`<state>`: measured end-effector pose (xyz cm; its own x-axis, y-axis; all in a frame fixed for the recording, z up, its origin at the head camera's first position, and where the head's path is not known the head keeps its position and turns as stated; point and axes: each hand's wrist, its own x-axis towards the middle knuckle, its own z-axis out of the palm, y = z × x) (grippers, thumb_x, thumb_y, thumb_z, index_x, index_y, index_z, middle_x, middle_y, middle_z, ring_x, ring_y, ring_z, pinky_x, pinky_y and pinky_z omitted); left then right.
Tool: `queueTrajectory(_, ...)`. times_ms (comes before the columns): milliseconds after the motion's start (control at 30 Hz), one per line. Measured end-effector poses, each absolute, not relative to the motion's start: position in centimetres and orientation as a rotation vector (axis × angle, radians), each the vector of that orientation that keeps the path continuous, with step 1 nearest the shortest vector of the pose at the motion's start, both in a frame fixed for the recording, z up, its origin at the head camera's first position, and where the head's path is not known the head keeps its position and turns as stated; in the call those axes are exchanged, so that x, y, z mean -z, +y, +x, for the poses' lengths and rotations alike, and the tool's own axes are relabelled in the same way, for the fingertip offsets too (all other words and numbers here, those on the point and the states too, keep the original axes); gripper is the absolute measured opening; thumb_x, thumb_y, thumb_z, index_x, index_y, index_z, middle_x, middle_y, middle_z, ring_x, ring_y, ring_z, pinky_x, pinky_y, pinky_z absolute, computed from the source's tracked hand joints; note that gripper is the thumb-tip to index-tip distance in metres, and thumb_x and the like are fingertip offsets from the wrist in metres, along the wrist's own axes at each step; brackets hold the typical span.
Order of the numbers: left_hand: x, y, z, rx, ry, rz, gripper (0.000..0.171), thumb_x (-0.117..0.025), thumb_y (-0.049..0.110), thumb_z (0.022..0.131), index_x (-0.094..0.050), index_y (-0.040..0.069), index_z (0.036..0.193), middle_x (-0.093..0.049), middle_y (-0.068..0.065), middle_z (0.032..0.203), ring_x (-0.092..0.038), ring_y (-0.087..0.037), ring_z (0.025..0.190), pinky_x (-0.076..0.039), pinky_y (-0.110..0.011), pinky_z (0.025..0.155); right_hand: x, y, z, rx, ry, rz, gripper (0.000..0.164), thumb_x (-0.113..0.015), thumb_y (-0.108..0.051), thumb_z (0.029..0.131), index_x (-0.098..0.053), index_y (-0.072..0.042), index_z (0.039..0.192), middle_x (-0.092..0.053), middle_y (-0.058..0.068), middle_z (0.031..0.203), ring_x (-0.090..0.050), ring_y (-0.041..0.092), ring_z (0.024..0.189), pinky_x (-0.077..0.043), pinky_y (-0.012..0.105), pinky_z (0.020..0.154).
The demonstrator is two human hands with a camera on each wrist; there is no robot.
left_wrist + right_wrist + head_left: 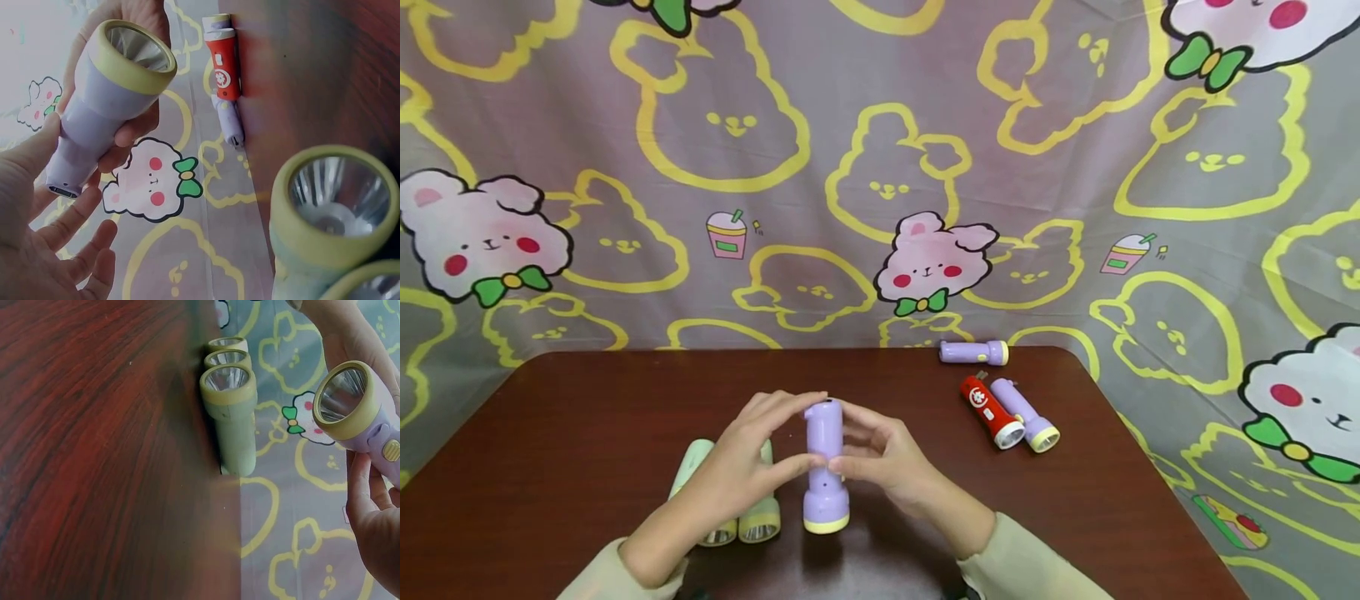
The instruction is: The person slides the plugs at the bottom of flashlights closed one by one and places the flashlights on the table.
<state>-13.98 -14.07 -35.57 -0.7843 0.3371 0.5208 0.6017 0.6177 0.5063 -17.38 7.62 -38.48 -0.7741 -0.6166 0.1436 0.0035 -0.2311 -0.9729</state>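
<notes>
Both hands hold a purple flashlight (825, 475) above the table, its cream-rimmed lens end pointing down toward the person. The left hand (748, 450) pinches it from the left, thumb on the barrel and fingertips at the tail end. From the right, the right hand (883, 454) grips the same barrel, its thumb close to the left thumb. A charging port shows at the tail in the left wrist view, and a yellow switch (391, 450) in the right wrist view. Pale green flashlights (760, 518) lie beside the left forearm, which partly hides them.
At the back right of the brown table (625, 400) lie a red flashlight (991, 412), a purple flashlight (1026, 417) touching its side, and another purple flashlight (970, 352) near the far edge. A patterned cloth (820, 200) hangs behind the table and along its right side.
</notes>
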Motion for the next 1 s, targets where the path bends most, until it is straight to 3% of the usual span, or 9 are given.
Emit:
queueTrajectory(400, 35.7, -16.1, -13.4, 0.904, -2.514, -0.667, 0.064, -0.083, 0.033, 0.08, -0.057, 0.028, 0.138, -0.061, 0.011, 0.129, -0.052, -0.006, 0.119, -0.052, -0.042, 0.094, 38.6, 7.9, -17.4, 2.07, 1.64, -0.751, 0.071, -0.078, -0.017, 0.086, -0.045, -0.004, 0.148, -0.063, 0.016, 0.133, -0.068, 0.015, 0.108, -0.056, 0.031, 0.088)
queueTrajectory(633, 36.9, -17.3, -13.3, 0.859, -2.553, -0.593, 0.057, -0.081, 0.032, 0.083, -0.06, 0.023, 0.135, -0.061, 0.003, 0.131, -0.052, -0.015, 0.123, -0.049, -0.048, 0.095, 38.6, 8.1, -17.2, 2.066, 1.647, -0.741, 0.071, -0.078, -0.015, 0.086, -0.045, -0.004, 0.148, -0.063, 0.013, 0.133, -0.067, 0.013, 0.108, -0.056, 0.03, 0.087)
queueTrajectory(833, 38.7, -18.4, -13.3, 0.752, -2.555, -0.549, 0.055, -0.082, 0.032, 0.082, -0.062, 0.018, 0.132, -0.063, -0.002, 0.129, -0.052, -0.02, 0.122, -0.049, -0.05, 0.093, 38.7, 7.9, -16.8, 2.052, 1.649, -0.74, 0.073, -0.079, -0.013, 0.085, -0.043, -0.001, 0.148, -0.061, 0.023, 0.134, -0.069, 0.015, 0.103, -0.056, 0.03, 0.086)
queueTrajectory(1000, 39.7, -19.5, -13.4, 0.711, -2.592, -0.532, 0.058, -0.082, 0.032, 0.081, -0.061, 0.015, 0.133, -0.063, -0.007, 0.131, -0.052, -0.027, 0.125, -0.051, -0.059, 0.088, 38.7, 7.8, -16.6, 2.052, 1.648, -0.754, 0.073, -0.078, -0.01, 0.085, -0.042, 0.001, 0.148, -0.058, 0.027, 0.136, -0.07, 0.014, 0.102, -0.056, 0.029, 0.087)
